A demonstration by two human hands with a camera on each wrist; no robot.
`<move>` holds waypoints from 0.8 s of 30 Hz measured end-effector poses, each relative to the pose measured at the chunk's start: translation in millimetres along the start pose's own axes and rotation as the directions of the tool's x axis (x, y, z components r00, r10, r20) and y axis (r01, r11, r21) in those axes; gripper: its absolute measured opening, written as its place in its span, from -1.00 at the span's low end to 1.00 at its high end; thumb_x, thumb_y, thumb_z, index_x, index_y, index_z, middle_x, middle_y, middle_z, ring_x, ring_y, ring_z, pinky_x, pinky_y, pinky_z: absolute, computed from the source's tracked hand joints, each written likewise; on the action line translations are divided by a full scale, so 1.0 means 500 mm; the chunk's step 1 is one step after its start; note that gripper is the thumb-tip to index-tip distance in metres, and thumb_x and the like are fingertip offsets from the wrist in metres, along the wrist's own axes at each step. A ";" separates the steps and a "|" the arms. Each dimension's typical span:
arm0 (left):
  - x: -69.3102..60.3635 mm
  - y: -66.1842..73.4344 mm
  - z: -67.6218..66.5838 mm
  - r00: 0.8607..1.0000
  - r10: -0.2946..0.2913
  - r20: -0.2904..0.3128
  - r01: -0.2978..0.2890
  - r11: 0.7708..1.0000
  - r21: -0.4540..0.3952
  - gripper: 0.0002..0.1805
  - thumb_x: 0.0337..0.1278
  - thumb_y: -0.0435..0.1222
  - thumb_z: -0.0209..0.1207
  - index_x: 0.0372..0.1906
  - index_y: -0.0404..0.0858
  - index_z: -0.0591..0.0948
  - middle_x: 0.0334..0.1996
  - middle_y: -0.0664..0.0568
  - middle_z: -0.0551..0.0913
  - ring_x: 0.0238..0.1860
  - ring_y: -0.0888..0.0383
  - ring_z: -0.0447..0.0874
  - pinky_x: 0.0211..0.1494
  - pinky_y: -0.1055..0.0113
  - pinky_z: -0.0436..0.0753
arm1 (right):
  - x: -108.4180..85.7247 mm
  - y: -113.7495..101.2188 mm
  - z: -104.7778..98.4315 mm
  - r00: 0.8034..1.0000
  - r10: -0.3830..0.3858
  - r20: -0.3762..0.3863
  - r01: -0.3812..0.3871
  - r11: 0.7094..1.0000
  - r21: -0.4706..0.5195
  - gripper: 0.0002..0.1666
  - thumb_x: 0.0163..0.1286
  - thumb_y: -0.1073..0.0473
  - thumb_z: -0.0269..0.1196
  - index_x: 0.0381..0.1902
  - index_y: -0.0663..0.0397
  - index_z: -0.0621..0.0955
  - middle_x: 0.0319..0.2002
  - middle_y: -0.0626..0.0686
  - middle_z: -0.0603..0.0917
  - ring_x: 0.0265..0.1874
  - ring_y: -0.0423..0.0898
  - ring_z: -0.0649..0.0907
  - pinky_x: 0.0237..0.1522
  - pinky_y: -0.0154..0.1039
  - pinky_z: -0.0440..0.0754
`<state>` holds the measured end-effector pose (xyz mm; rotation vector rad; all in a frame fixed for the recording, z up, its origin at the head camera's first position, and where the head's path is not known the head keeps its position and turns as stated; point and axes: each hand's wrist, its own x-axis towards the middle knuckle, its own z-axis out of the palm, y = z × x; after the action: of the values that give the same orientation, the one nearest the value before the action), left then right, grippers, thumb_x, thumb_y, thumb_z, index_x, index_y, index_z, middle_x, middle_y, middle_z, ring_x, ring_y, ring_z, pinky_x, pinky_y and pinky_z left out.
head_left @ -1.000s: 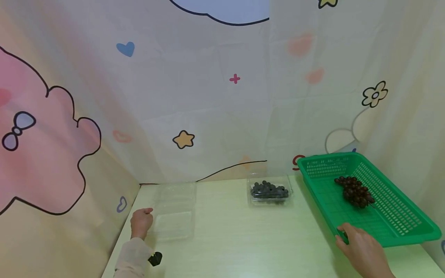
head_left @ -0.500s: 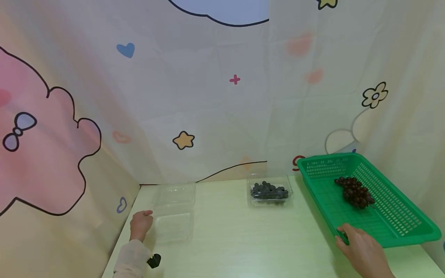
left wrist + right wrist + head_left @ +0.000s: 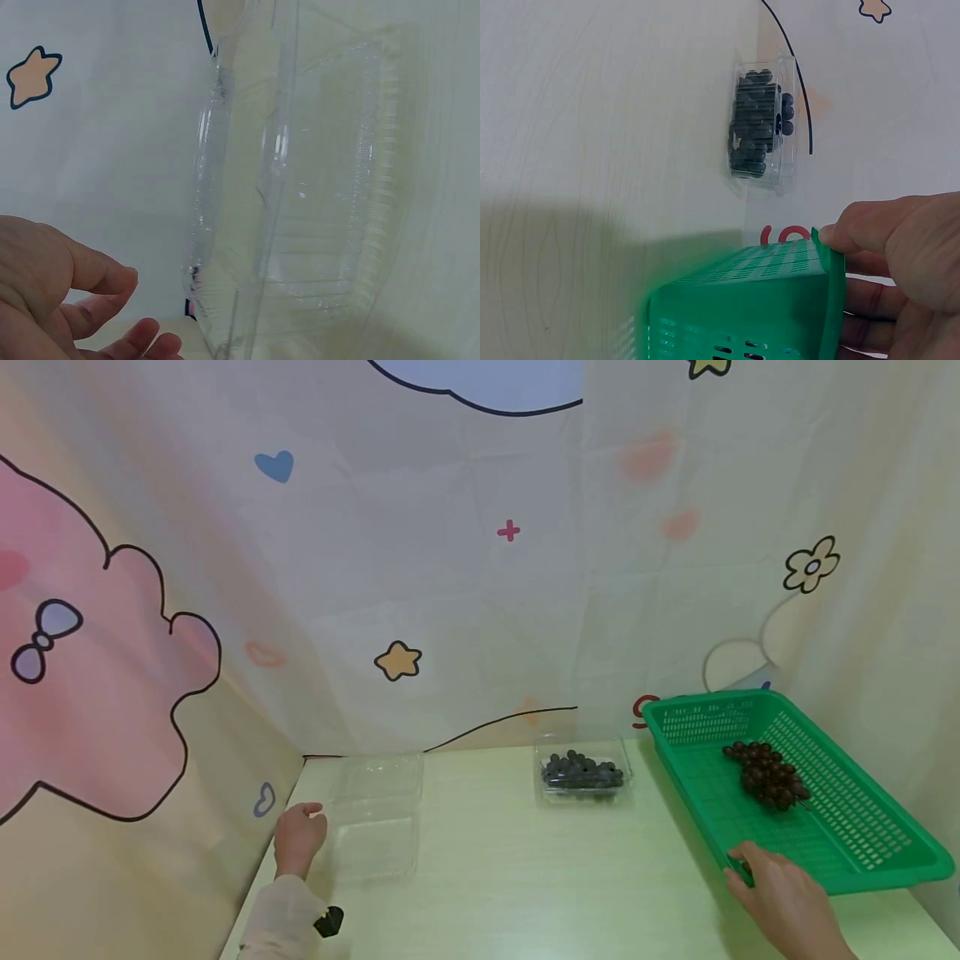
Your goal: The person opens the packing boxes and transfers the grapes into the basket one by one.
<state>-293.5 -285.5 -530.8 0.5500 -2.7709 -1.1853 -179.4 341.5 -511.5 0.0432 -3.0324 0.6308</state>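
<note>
Basket (image 3: 885, 882) gripped by right hand (image 3: 787, 897), worktop (image 3: 495, 868) right edge; left hand (image 3: 300, 838) relaxed beside clear box (image 3: 375, 847); red print (image 3: 639, 712) apparently half-hidden.

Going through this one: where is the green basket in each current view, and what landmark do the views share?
Head: green basket at right, right hand gripping its near-left rim.
Left wrist: not in it.
Right wrist: bottom centre, cut off by the lower edge.
Shared landmark: orange star, left of centre in head, upper left in left wrist, top right in right wrist.
</note>
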 end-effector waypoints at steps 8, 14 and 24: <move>-0.022 0.040 -0.013 0.999 0.021 -0.026 -0.022 0.999 -0.047 -0.48 0.44 -0.31 -0.06 0.38 -0.48 0.41 0.40 -0.47 0.33 0.32 -0.43 0.36 0.12 -0.22 0.50 | 0.001 -0.002 -0.003 1.000 -0.010 -0.007 0.010 1.000 -0.007 -0.74 0.40 0.26 0.34 -0.04 0.33 0.63 -0.54 -0.07 0.62 -0.65 -0.13 0.49 -0.62 -0.12 0.44; -0.035 0.069 -0.017 0.999 0.037 -0.018 -0.038 0.998 -0.052 -0.48 0.47 -0.29 -0.04 0.41 -0.46 0.39 0.41 -0.43 0.33 0.34 -0.42 0.34 0.18 -0.24 0.47 | 0.000 -0.003 -0.004 1.000 -0.022 0.002 0.022 1.000 -0.014 -0.74 0.40 0.26 0.35 -0.05 0.33 0.63 -0.57 -0.08 0.60 -0.66 -0.14 0.49 -0.61 -0.12 0.44; -0.056 0.119 -0.011 0.996 0.089 -0.005 -0.089 0.995 -0.040 -0.43 0.48 -0.28 -0.03 0.48 -0.42 0.34 0.43 -0.36 0.35 0.37 -0.34 0.37 0.27 -0.25 0.44 | -0.003 -0.003 -0.009 0.999 -0.035 -0.006 0.035 0.999 -0.019 -0.75 0.40 0.25 0.36 -0.07 0.31 0.65 -0.50 -0.04 0.68 -0.63 -0.13 0.54 -0.59 -0.09 0.51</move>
<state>-283.9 -241.6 -482.5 0.4192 -2.7314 -1.2165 -177.8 341.7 -506.9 0.0927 -3.0241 0.5989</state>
